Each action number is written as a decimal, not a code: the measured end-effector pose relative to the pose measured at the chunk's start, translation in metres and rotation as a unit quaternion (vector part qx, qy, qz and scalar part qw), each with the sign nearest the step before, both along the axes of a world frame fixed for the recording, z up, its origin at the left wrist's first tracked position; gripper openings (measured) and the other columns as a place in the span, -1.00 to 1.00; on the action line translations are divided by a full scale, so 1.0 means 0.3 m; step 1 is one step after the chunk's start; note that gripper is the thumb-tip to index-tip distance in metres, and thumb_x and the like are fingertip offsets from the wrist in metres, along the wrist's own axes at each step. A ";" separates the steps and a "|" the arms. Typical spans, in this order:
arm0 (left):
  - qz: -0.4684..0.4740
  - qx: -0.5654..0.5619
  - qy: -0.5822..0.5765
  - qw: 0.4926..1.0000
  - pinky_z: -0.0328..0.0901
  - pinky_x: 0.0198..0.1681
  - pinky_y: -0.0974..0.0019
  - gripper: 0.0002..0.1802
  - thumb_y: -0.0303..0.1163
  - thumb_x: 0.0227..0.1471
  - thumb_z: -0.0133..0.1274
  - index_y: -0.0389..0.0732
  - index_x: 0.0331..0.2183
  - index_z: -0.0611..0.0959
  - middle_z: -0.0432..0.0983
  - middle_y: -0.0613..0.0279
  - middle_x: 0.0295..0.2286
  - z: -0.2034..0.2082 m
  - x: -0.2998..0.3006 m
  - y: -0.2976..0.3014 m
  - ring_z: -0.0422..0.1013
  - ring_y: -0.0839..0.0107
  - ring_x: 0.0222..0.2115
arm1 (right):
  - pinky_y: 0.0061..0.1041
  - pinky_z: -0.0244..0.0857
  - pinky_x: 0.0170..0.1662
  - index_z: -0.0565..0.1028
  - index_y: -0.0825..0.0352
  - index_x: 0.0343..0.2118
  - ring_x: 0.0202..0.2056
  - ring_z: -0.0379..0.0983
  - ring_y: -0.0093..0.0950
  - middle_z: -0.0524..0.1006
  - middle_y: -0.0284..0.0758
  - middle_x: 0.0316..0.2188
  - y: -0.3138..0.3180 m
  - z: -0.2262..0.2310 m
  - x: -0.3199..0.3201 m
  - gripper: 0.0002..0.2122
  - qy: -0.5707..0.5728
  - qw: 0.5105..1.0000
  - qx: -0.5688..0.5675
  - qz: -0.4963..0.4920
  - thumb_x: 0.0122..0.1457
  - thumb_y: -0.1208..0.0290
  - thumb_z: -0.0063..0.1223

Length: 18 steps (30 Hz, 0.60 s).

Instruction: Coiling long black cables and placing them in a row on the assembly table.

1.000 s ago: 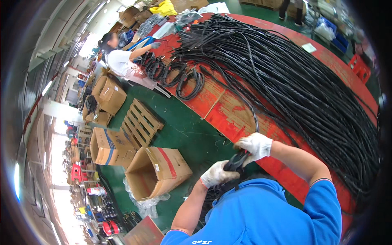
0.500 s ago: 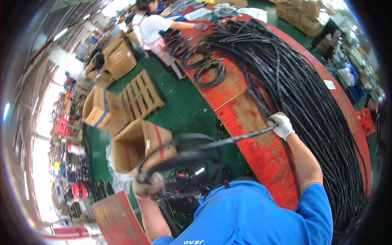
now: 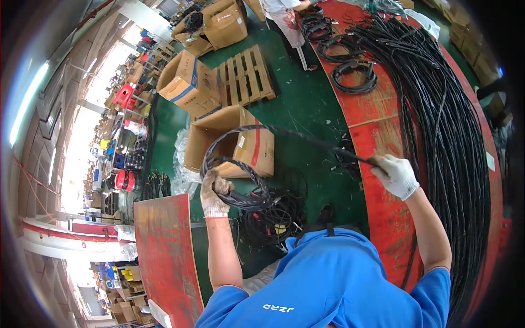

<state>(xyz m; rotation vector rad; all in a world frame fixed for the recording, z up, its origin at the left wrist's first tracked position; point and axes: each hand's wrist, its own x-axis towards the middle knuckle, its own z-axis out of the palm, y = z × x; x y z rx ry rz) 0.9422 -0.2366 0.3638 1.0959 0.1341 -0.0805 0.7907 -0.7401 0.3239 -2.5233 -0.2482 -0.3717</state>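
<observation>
My left hand (image 3: 216, 192), in a worn work glove, is closed around a partly coiled black cable (image 3: 327, 146) on the left, over the floor. One loop of it hangs to the right of that hand. From there the cable arcs across to my right hand (image 3: 395, 176), also gloved, whose fingers are wrapped round it above the red table's left side. Beyond my right hand, a thick bundle of long black cables (image 3: 451, 136) lies along the red table (image 3: 377, 128). Finished-looking coils (image 3: 355, 81) rest farther up the table.
Below my hands, a tangled pile of cables (image 3: 273, 221) lies on the green floor. A cardboard box (image 3: 263, 150), another box (image 3: 191, 90) and a wooden pallet (image 3: 246, 76) stand ahead. At lower left is a red board (image 3: 164, 240). A person (image 3: 287, 30) stands at the table's far end.
My view has swung left, so the scene sits farther right. My left hand has risen with the coil, and the cable between my hands, nearly straight before, now bows in a wide arc.
</observation>
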 end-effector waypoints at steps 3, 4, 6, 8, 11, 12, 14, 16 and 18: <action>-0.107 -0.017 0.005 0.994 0.00 -0.51 0.29 -0.55 -0.19 0.26 0.17 0.02 -0.60 0.37 -0.05 0.51 -0.76 -0.102 -0.016 -0.002 -0.09 0.53 -0.74 | -0.17 0.51 -0.28 0.63 0.13 -0.12 -0.33 0.64 -0.20 0.63 -0.28 -0.39 0.086 0.081 -0.007 -0.81 0.124 0.987 -0.088 0.057 0.25 0.27 0.17; -0.147 -0.034 0.006 0.988 0.03 -0.50 0.31 -0.57 -0.19 0.26 0.17 0.03 -0.60 0.39 -0.07 0.53 -0.74 -0.133 -0.017 -0.017 -0.10 0.54 -0.73 | -0.16 0.52 -0.27 0.64 0.12 -0.16 -0.32 0.64 -0.20 0.63 -0.29 -0.39 0.111 0.108 -0.004 -0.83 0.191 0.964 -0.155 0.098 0.28 0.22 0.13; -0.159 -0.014 0.048 0.986 0.03 -0.49 0.30 -0.55 -0.20 0.26 0.17 0.03 -0.62 0.38 -0.05 0.52 -0.74 -0.148 -0.035 -0.125 -0.08 0.54 -0.73 | -0.12 0.53 -0.27 0.65 0.11 -0.23 -0.32 0.66 -0.19 0.64 -0.31 -0.41 0.141 0.096 -0.005 -0.81 0.197 0.957 -0.174 0.120 0.27 0.16 0.09; -0.167 -0.032 0.082 0.982 0.05 -0.54 0.23 -0.64 -0.29 0.18 0.25 -0.12 -0.57 0.47 0.11 0.41 -0.77 -0.179 -0.037 -0.208 0.05 0.45 -0.76 | -0.11 0.54 -0.29 0.67 0.11 -0.27 -0.32 0.67 -0.19 0.65 -0.30 -0.40 0.190 0.133 0.010 -0.83 0.226 0.920 -0.234 0.220 0.20 0.20 0.12; -0.246 0.063 0.111 0.961 0.16 -0.54 0.22 -0.79 -0.35 0.13 0.24 -0.22 -0.45 0.57 0.23 0.36 -0.74 -0.211 -0.062 -0.370 0.17 0.45 -0.74 | -0.12 0.55 -0.31 0.69 0.15 -0.34 -0.32 0.68 -0.18 0.67 -0.29 -0.41 0.233 0.154 0.016 -0.83 0.222 0.911 -0.237 0.256 0.10 0.24 0.15; -0.268 0.114 0.111 0.950 0.24 -0.50 0.24 -0.82 -0.35 0.13 0.21 -0.26 -0.36 0.61 0.35 0.33 -0.70 -0.205 -0.076 -0.426 0.27 0.45 -0.70 | -0.12 0.55 -0.29 0.68 0.15 -0.34 -0.30 0.68 -0.18 0.67 -0.28 -0.39 0.244 0.147 0.023 -0.83 0.222 0.907 -0.237 0.268 0.08 0.25 0.17; -0.324 0.195 0.094 0.921 0.30 -0.44 0.26 -0.81 -0.31 0.16 0.19 -0.26 -0.33 0.63 0.47 0.31 -0.63 -0.202 -0.106 -0.515 0.37 0.46 -0.63 | -0.11 0.54 -0.25 0.67 0.15 -0.34 -0.27 0.67 -0.18 0.66 -0.27 -0.35 0.272 0.144 0.028 -0.85 0.187 0.907 -0.224 0.302 0.08 0.26 0.19; -0.398 0.186 0.080 0.895 0.44 -0.29 0.26 -0.70 -0.25 0.15 0.22 -0.34 -0.31 0.67 0.61 0.16 -0.50 -0.199 -0.138 -0.589 0.55 0.34 -0.45 | -0.11 0.51 -0.15 0.66 0.15 -0.37 -0.21 0.65 -0.18 0.64 -0.30 -0.33 0.307 0.142 0.022 -0.86 0.166 0.916 -0.184 0.316 0.07 0.25 0.20; -0.442 0.182 0.105 0.872 0.48 -0.25 0.24 -0.73 -0.25 0.19 0.19 -0.30 -0.27 0.69 0.66 0.20 -0.37 -0.228 -0.170 -0.653 0.58 0.38 -0.36 | -0.12 0.51 -0.15 0.65 0.15 -0.39 -0.24 0.64 -0.18 0.61 -0.31 -0.31 0.332 0.051 0.002 -0.88 0.064 0.942 -0.100 0.315 0.01 0.30 0.23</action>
